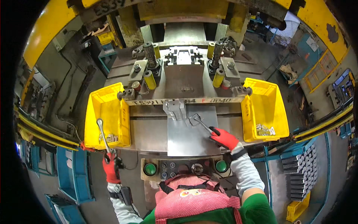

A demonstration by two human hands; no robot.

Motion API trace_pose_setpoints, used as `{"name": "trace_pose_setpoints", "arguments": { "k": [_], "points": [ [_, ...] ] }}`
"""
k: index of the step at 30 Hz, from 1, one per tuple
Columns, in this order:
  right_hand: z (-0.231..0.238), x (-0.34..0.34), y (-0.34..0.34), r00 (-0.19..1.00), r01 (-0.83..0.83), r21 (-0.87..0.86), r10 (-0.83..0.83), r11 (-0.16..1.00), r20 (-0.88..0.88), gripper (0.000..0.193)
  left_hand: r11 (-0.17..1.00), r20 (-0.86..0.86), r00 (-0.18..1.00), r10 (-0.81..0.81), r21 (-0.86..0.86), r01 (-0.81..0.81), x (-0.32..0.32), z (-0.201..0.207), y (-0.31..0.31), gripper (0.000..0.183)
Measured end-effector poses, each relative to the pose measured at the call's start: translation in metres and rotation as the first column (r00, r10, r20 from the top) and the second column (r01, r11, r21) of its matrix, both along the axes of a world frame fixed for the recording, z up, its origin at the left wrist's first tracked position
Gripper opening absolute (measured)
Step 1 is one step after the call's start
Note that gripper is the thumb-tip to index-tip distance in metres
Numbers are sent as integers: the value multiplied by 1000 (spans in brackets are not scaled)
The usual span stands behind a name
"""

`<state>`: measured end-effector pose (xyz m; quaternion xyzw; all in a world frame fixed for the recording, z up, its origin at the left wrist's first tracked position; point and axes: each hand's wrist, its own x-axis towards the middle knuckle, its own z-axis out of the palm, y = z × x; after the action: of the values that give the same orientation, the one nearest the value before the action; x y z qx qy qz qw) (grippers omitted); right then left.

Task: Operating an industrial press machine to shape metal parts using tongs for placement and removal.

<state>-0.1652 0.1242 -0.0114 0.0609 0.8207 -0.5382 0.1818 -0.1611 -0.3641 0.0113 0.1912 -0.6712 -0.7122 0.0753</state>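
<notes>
Your left hand (112, 166), in a red glove, is wrapped around a long silver tool (103, 136) that points ahead, over the yellow bin (106, 98). Your right hand (225, 139) grips another silver tool (203, 124). Its tip is ahead and left of that hand, above the flat metal plate (186, 143). Small metal pieces (112, 138) lie in the bin just past your left hand.

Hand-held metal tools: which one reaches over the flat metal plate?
The tool in the right hand: its far end is over the plate; the other tool, in the left hand, shows against the left yellow bin.
</notes>
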Motion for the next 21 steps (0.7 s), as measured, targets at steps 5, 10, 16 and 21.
{"name": "trace_pose_setpoints", "arguments": {
  "k": [5,10,16,21],
  "points": [
    [88,17,-24,978,206,-404,-200,891,57,45,990,-32,990,139,38,-138,40,-3,6,30],
    [109,-97,-49,843,165,-295,-290,941,-454,43,982,-53,998,33,186,-23,25,4,33,28],
    [103,-218,-63,849,401,99,-329,911,-414,38,996,-94,993,65,65,-59,23,-7,45,34],
    [90,-228,-68,842,385,122,-294,915,-452,38,980,63,986,155,119,-162,52,-22,28,35]
  ]
}}
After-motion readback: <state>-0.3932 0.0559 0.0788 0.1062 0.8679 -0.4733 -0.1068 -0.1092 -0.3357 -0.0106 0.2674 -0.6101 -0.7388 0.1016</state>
